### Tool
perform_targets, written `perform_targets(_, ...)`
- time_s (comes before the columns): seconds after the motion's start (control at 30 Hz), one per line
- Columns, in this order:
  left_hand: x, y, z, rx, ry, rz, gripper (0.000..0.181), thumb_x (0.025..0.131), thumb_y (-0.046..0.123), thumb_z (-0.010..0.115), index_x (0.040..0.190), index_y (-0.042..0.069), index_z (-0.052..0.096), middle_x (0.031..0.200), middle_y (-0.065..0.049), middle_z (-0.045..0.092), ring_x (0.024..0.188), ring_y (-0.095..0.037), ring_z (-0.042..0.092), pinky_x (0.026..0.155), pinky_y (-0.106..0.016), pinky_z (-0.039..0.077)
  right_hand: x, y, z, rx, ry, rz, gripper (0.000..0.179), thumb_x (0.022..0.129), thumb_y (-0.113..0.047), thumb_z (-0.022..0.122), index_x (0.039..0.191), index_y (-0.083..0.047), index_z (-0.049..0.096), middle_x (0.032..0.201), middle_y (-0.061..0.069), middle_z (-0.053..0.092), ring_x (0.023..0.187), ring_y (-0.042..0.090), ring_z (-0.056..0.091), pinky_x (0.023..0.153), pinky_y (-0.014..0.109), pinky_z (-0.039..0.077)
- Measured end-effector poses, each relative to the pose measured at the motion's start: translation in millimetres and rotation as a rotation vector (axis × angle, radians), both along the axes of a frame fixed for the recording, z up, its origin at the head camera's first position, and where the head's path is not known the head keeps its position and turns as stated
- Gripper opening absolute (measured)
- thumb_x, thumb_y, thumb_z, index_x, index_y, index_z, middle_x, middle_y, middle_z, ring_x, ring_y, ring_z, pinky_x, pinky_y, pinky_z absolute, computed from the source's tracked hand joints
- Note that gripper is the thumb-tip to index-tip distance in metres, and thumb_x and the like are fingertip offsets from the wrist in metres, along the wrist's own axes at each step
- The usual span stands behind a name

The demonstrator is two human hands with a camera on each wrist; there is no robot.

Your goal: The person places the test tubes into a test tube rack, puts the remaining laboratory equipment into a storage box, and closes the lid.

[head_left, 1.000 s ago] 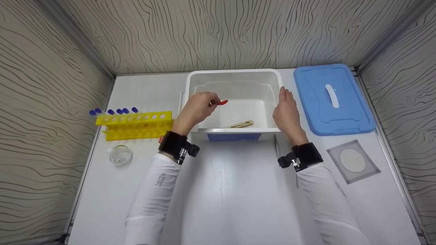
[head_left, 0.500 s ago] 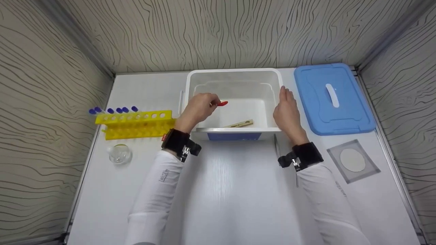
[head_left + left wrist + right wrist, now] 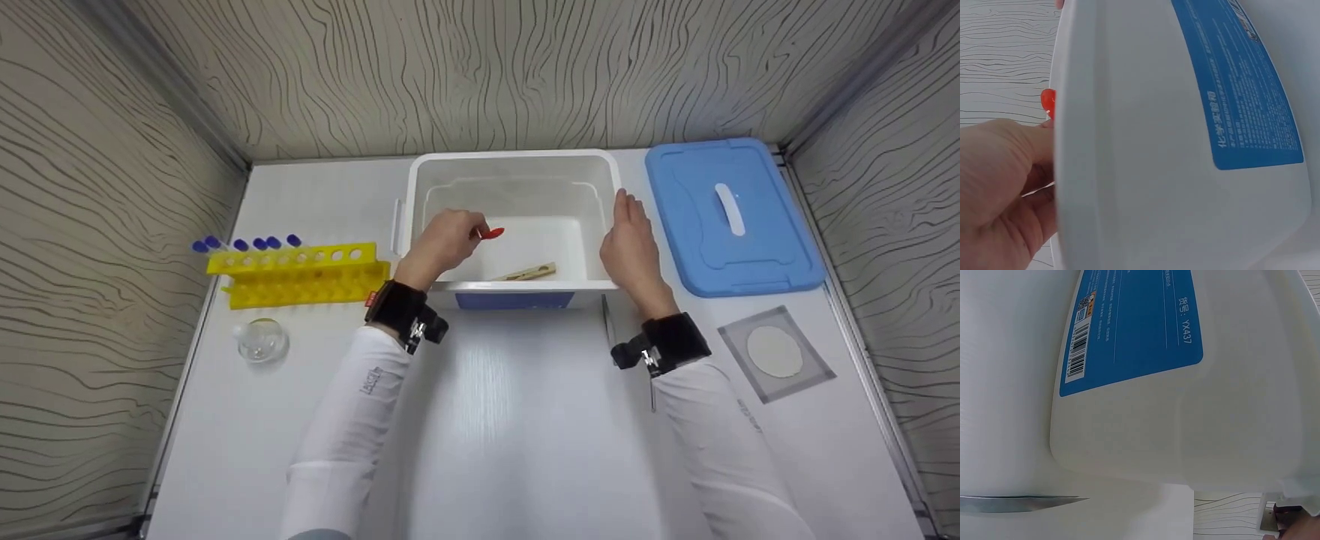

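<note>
In the head view my left hand (image 3: 448, 238) is over the left part of a white plastic box (image 3: 517, 286). Thumb and fingers pinch a dropper by its red bulb (image 3: 492, 233); the rest of it is mostly hidden. The left wrist view shows the rounded bulb (image 3: 1048, 101) just past the box rim, beside the fingers. My right hand (image 3: 631, 244) lies along the box's right rim with its fingers straight. A wooden test tube clamp (image 3: 531, 271) lies inside the box near the front wall.
Left stands a yellow test tube rack (image 3: 300, 274) with several blue-capped tubes, a small round glass vessel (image 3: 262, 341) before it. Right lie the blue lid (image 3: 735, 217) and a wire gauze square (image 3: 776, 352). A pointed metal strip (image 3: 1022, 503) lies by the box's front right corner.
My left hand has shifted slightly right and toward me with the dropper, lower over the box. The right hand has stayed at the rim.
</note>
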State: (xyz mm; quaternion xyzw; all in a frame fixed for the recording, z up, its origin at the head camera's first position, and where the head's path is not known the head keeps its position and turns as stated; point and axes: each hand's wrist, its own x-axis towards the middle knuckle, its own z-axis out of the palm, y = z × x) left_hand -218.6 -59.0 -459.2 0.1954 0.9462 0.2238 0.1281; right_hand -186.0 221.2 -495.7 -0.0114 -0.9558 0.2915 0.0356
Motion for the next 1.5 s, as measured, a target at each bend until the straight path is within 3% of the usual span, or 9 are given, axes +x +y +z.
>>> perform_targets(0.33, -1.5, -3.4, -8.9, -0.017, -0.017, 0.014, 0.022, 0.095, 0.006, 0.058, 0.111, 0.007, 0.073, 0.107, -0.011, 0.074, 0.095, -0.026, 0.065, 0.091, -0.036, 0.055, 0.2, -1.7, -0.3, -0.007, -0.006, 0.0, 0.059, 0.097, 0.0, 0.035, 0.153, 0.011, 0.019, 0.155, 0.039, 0.025, 0.146, 0.054, 0.023, 0.119, 0.064, 0.024)
perform_targets(0.53, -0.2, -9.3, -10.2, -0.003, 0.027, -0.006, 0.024, 0.094, 0.002, 0.054, 0.107, 0.005, 0.074, 0.104, -0.012, 0.074, 0.095, -0.027, 0.066, 0.091, -0.037, 0.055, 0.8, -2.0, 0.3, -0.004, -0.002, 0.006, 0.059, 0.097, 0.002, 0.035, 0.153, 0.012, 0.019, 0.154, 0.04, 0.025, 0.145, 0.055, 0.024, 0.119, 0.064, 0.024)
perform_targets(0.8, 6.4, -12.9, -10.9, 0.024, 0.019, 0.029, 0.021, 0.095, 0.013, 0.059, 0.109, 0.007, 0.073, 0.103, -0.01, 0.074, 0.094, -0.026, 0.066, 0.089, -0.036, 0.055, 1.5, -2.0, 1.0, 0.012, 0.015, 0.016, 0.058, 0.097, 0.001, 0.034, 0.152, 0.013, 0.02, 0.153, 0.041, 0.026, 0.145, 0.055, 0.025, 0.118, 0.064, 0.025)
perform_targets(1.17, 24.6, -17.1, 2.5, 0.167, 0.036, 0.104, 0.024, 0.099, 0.022, 0.057, 0.116, 0.01, 0.069, 0.11, -0.006, 0.072, 0.098, -0.021, 0.065, 0.092, -0.034, 0.055, 0.1, 0.2, 0.3, 0.009, 0.009, 0.012, 0.058, 0.097, 0.001, 0.033, 0.152, 0.013, 0.019, 0.153, 0.041, 0.025, 0.145, 0.055, 0.023, 0.118, 0.065, 0.024)
perform_targets(1.5, 40.3, -38.8, 12.8, 0.262, 0.154, 0.172, 0.022, 0.099, 0.021, 0.059, 0.114, 0.01, 0.07, 0.107, -0.007, 0.071, 0.098, -0.022, 0.067, 0.092, -0.035, 0.056, -0.9, 1.4, -0.1, 0.004, -0.004, 0.001, 0.058, 0.098, -0.001, 0.032, 0.153, 0.011, 0.018, 0.155, 0.039, 0.025, 0.146, 0.053, 0.023, 0.119, 0.063, 0.023)
